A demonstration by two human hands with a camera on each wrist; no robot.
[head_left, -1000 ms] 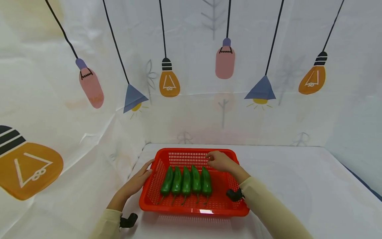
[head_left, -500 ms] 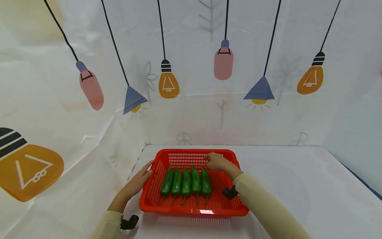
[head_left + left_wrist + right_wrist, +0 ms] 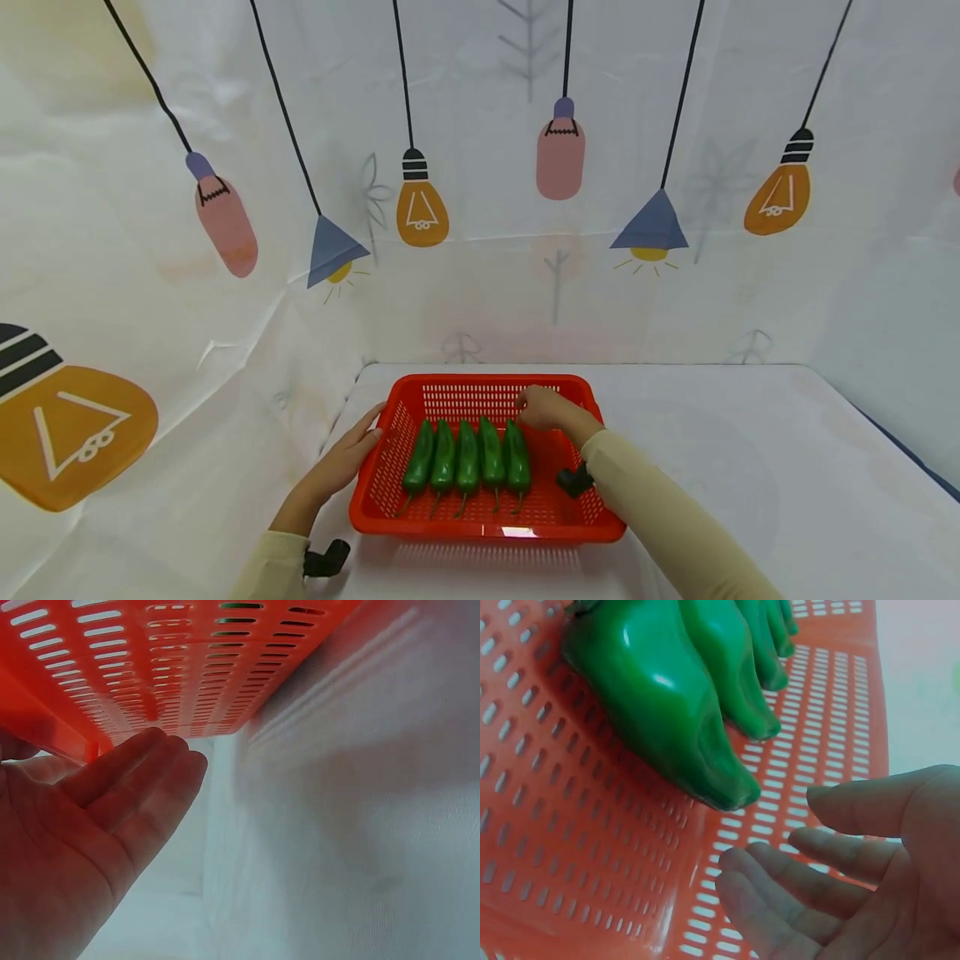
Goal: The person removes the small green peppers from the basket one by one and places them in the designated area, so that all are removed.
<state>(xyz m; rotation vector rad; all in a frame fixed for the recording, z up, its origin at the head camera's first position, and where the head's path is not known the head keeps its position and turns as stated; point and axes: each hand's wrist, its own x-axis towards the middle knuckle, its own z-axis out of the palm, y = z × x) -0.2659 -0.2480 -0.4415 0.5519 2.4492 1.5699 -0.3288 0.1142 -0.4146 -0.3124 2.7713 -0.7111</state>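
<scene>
One white table [image 3: 757, 475], far corners rounded; I see it spread well beyond the right hand [image 3: 553, 410], outward; one red slotted basket [image 3: 442, 527], rectangular, standing on it, just beside the left hand [image 3: 343, 460] and beneath the right; one faint reddish slotted pattern [image 3: 487, 553], nearer me than both hands.

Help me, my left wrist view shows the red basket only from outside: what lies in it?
Observer: Five green peppers lie side by side in the red basket.
Operator: Where is the right hand?
Observer: In the head view, it is near the far tip of the rightmost pepper.
Operator: Is it holding anything?
Observer: No, the right wrist view shows it holding nothing.
</scene>
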